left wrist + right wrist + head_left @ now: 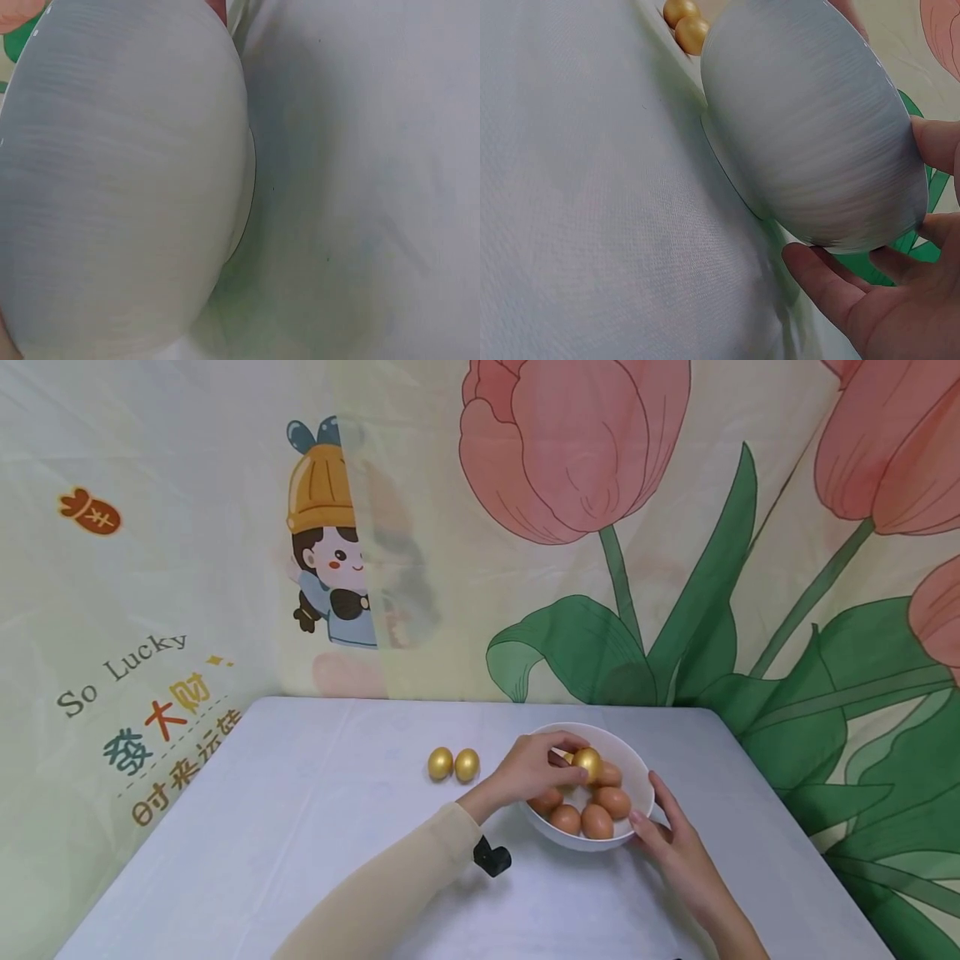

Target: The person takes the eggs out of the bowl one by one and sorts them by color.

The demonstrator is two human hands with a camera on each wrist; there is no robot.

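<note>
Pinching a gold egg (587,764), the left hand (529,766) reaches over brown eggs (597,822) in a white bowl (634,774). The right hand (681,847) holds the bowl's side. Two more gold eggs (467,766) sit nearby on the tabletop (337,827).

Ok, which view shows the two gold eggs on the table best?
The head view: both gold eggs appear whole, side by side, left of the white bowl. The right wrist view catches them at its top edge, right by the bowl's outline; the left wrist view doesn't show them.
</note>
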